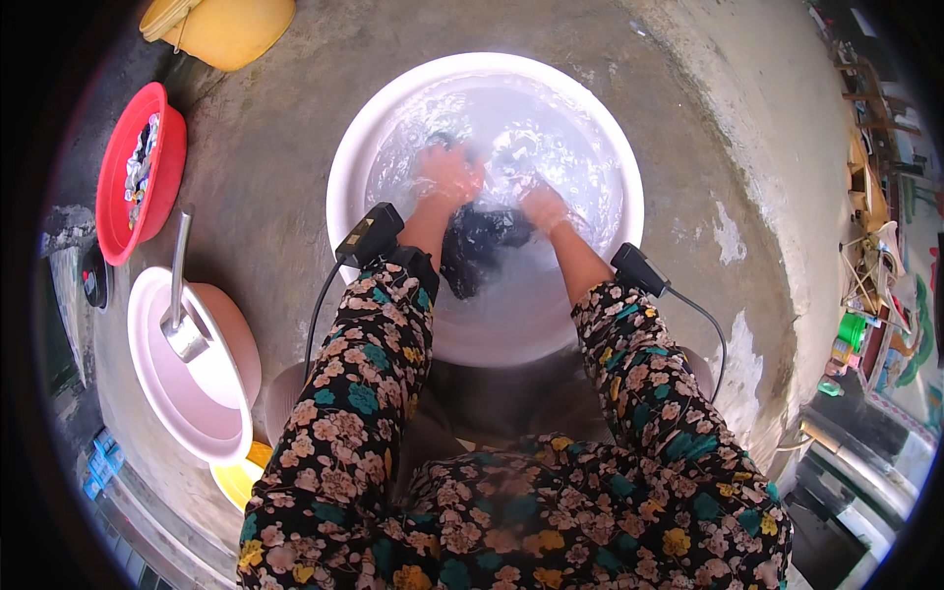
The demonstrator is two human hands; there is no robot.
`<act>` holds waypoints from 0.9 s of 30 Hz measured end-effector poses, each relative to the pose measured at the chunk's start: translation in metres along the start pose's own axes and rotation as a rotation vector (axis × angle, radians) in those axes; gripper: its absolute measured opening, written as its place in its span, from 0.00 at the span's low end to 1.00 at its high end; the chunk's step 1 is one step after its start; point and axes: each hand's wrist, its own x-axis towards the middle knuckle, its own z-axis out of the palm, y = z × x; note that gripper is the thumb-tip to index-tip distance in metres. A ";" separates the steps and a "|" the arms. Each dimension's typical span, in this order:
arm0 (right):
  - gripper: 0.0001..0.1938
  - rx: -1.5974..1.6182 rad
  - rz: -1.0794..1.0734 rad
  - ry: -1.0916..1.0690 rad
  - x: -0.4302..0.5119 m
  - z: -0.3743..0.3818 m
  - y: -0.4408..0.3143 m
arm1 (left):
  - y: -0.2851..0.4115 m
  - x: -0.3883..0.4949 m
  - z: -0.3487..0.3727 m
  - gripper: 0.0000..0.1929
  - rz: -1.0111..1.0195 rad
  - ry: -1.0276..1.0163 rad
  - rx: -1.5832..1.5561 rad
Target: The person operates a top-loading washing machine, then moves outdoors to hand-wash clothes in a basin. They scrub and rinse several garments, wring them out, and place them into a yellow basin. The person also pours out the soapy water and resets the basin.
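A large white plastic basin [346,169] of cloudy, rippling water stands on the floor before me. Both hands are partly under the water. My left hand [448,175] has its fingers spread over the upper left of a dark cloth [472,254], which lies soaked in the basin. At the cloth's right end is my right hand [544,205]; splashing water blurs its fingers, so its hold cannot be told. Floral sleeves reach down near both wrists, each with a small black device on a cable.
To the left are a red basin [173,169] holding patterned cloths, a pale pink basin [232,332] with a metal dipper [184,335] across its rim, and part of a yellow basin [240,472]. A yellow bucket [236,29] stands at the upper left. A wall [782,110] runs along the right.
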 end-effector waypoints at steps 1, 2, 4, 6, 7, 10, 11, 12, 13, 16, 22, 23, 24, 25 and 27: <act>0.20 -0.106 -0.094 0.013 0.006 -0.010 -0.003 | 0.001 0.001 -0.007 0.22 -0.087 -0.003 -0.074; 0.18 0.015 -0.016 0.241 0.005 -0.017 -0.005 | 0.001 0.000 -0.014 0.20 -0.171 -0.012 -0.147; 0.19 0.155 0.051 0.213 -0.001 -0.035 -0.012 | -0.006 -0.017 -0.033 0.16 -0.316 0.052 -0.775; 0.19 0.354 0.113 0.222 -0.019 -0.057 -0.020 | -0.014 -0.034 -0.060 0.09 -0.553 -0.048 -1.363; 0.18 0.361 0.028 0.281 -0.031 -0.071 -0.025 | -0.013 -0.043 -0.075 0.08 -0.448 -0.054 -1.332; 0.17 0.313 -0.270 0.490 -0.066 -0.124 -0.044 | 0.005 -0.059 -0.134 0.09 -0.236 -0.117 -1.272; 0.17 0.268 -0.418 0.624 -0.077 -0.144 -0.052 | 0.014 -0.065 -0.155 0.10 -0.096 -0.128 -1.289; 0.17 0.255 -0.467 0.614 -0.086 -0.167 -0.059 | 0.023 -0.073 -0.178 0.11 -0.054 -0.122 -1.324; 0.18 0.256 -0.576 0.674 -0.095 -0.189 -0.068 | 0.030 -0.082 -0.199 0.12 0.059 -0.101 -1.361; 0.19 0.473 -0.540 0.621 -0.120 -0.253 -0.096 | 0.041 -0.102 -0.260 0.18 0.222 -0.178 -1.464; 0.14 0.881 -0.584 0.461 -0.144 -0.314 -0.120 | 0.053 -0.099 -0.285 0.24 0.187 0.069 -1.433; 0.16 0.988 -0.574 0.401 -0.140 -0.310 -0.117 | 0.051 -0.096 -0.277 0.25 0.171 0.104 -1.469; 0.18 1.094 -0.557 0.341 -0.135 -0.299 -0.111 | 0.049 -0.093 -0.267 0.26 0.074 0.109 -1.489; 0.20 1.178 -0.523 0.290 -0.125 -0.285 -0.104 | 0.044 -0.089 -0.258 0.25 0.059 0.153 -1.382; 0.17 1.265 -0.578 0.263 -0.105 -0.242 -0.084 | 0.033 -0.087 -0.230 0.23 0.152 0.164 -1.196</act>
